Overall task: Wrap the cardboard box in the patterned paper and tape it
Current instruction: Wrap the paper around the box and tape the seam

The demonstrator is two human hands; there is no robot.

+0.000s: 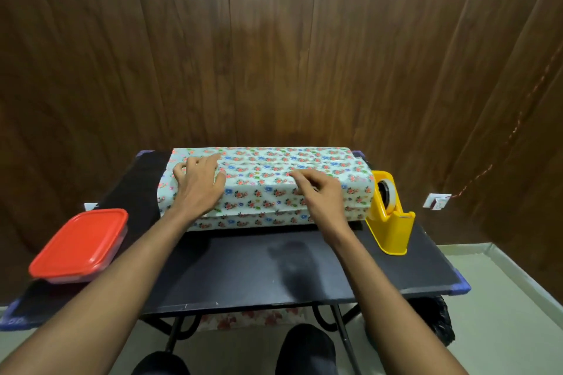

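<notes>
hands: left hand (199,184) lies flat with spread fingers on one box in patterned paper (304,170); right hand (316,192) pinches its fold. one yellow tape dispenser (390,216) sits right of the right hand, one red-lidded container (80,245) left of the left hand; no readable writing.

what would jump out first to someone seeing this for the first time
The long box wrapped in floral paper at the back of the black table, with the left hand pressing on its top and the right hand at the seam. Then the yellow tape dispenser at right and the red-lidded container at left.
</notes>
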